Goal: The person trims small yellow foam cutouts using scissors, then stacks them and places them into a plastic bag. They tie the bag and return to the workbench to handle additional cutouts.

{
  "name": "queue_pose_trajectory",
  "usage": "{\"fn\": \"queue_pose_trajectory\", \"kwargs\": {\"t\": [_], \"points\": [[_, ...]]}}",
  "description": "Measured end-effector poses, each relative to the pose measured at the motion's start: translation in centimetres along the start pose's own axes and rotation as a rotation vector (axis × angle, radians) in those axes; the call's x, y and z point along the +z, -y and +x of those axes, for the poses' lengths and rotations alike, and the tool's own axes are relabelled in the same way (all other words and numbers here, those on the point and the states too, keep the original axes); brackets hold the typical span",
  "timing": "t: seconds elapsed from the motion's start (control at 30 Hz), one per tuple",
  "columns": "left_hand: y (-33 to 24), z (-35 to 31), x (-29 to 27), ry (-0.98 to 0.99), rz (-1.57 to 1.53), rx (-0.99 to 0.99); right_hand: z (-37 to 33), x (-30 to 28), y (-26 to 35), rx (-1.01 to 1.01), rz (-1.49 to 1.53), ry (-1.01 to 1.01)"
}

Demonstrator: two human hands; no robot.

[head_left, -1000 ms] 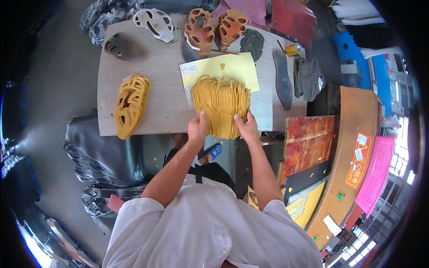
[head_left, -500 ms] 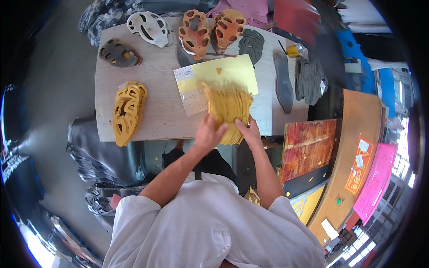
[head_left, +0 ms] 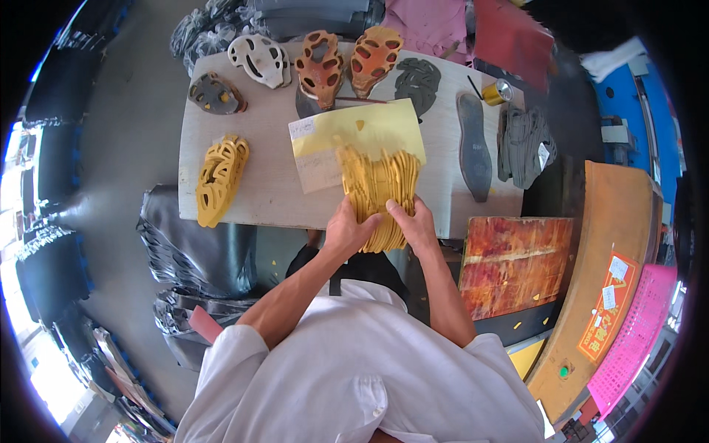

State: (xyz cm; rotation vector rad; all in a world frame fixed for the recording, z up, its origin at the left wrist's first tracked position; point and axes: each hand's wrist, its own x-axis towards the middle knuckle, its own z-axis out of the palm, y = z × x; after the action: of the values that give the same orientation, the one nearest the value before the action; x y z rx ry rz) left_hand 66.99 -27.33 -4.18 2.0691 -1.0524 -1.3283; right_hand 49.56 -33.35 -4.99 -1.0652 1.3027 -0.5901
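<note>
Both my hands grip a thick stack of yellow cut sheet pieces [head_left: 384, 184], standing on edge in a slightly fanned bundle above the table's near edge. My left hand [head_left: 351, 230] wraps the left side, its thumb pressed against the near face. On the other side, my right hand [head_left: 415, 226] closes round the bundle with its thumb laid on top. Behind the stack lies a yellow sheet [head_left: 395, 122] with a small yellow scrap [head_left: 360, 125] on it and printed white paper [head_left: 317, 171] beside it, partly covered by the stack.
A second pile of yellow cut-out pieces [head_left: 221, 177] lies at the table's left. Along the back are a white cutting die [head_left: 258, 59], brown ones [head_left: 320, 70] and dark cut pieces [head_left: 419, 83]. At right are a dark sole shape [head_left: 474, 148], a can [head_left: 497, 92] and grey pieces [head_left: 524, 148].
The whole view has shifted slightly, so the table sits lower and further right. My hands keep their hold, and the stack's pieces look a little more spread at the top.
</note>
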Motion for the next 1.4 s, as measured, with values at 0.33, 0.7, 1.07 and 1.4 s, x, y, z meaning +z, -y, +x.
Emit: {"fn": "queue_pose_trajectory", "kwargs": {"t": [0.33, 0.7, 1.07, 1.4], "points": [[4.9, 4.9, -2.5, 0.102, -0.073, 0.104, 6.1, 3.3, -3.4, -0.098, -0.615, -0.059], [5.0, 1.1, -9.9, 0.028, 0.47, 0.004, 2.0, 1.5, -0.9, -0.129, -0.686, 0.007], [-33.0, 10.5, -21.4, -0.596, 0.035, 1.253, -7.5, 4.1, -2.4, -0.062, -0.442, -0.246], [-39.7, 10.7, -28.4, -0.342, 0.138, 1.4, -21.4, 10.8, -12.1, 0.27, -0.234, -0.484]]}}
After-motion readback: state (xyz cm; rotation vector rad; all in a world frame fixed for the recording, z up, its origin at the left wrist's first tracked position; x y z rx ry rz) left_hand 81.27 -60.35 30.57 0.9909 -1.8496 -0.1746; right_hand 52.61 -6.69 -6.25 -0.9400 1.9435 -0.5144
